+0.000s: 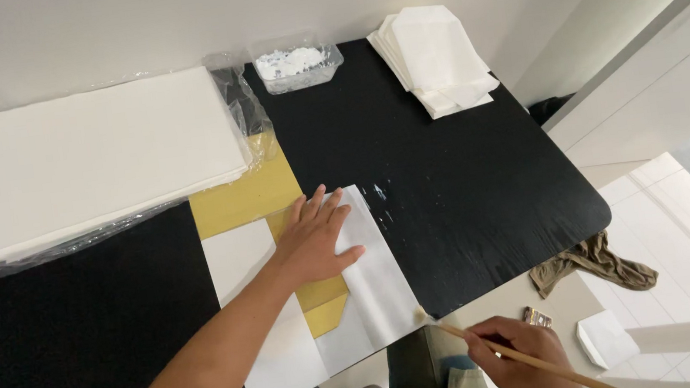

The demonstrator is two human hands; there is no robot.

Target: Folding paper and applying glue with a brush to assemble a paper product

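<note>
the left hand [316, 241] lies flat, palm down, fingers spread a little and stretched toward 1 o'clock, gripping nothing. it presses on a folded white paper sheet [368, 274] where that sheet overlaps a gold paper strip [253, 196], near the front edge of the black table [466, 179]. the gold strip runs from 11 o'clock of the hand down under the palm, with a pointed end showing at 6 o'clock. the right hand [518, 357], at 5 o'clock from the left, is curled closed around a thin wooden brush [523, 356]; its pale tip touches the lower right corner of the white sheet. at 10 o'clock a thick stack of white paper [104, 158] sits on clear plastic wrap. at 12 o'clock stands a clear tub of white paste [294, 64], and at 1 o'clock a pile of folded white envelopes [434, 60].
</note>
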